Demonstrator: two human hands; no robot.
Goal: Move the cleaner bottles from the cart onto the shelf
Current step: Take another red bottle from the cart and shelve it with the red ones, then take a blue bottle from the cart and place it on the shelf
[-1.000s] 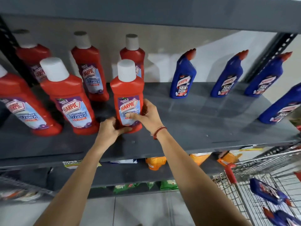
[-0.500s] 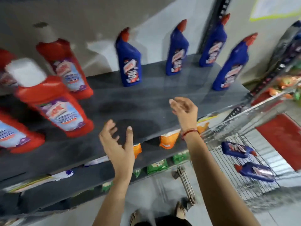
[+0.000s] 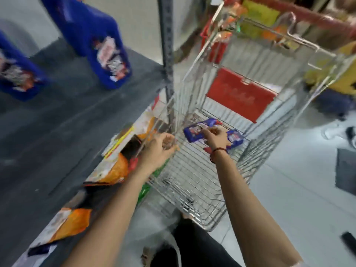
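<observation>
Grey shelf (image 3: 63, 120) holds upright blue bottles (image 3: 100, 45). Two more bottles (image 3: 194, 132) lie flat in the cart (image 3: 192, 182). Right hand (image 3: 214, 136) reaches one, fingers loose. Left hand (image 3: 159, 151) half curled, holding nothing.

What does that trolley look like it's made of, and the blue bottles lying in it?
The cart looks like shiny bare metal wire: thin silvery rods crossed in a grid, with a red, probably plastic, flap. The blue bottles in the cart look like glossy moulded plastic with printed labels, though blur leaves the finish uncertain.
</observation>
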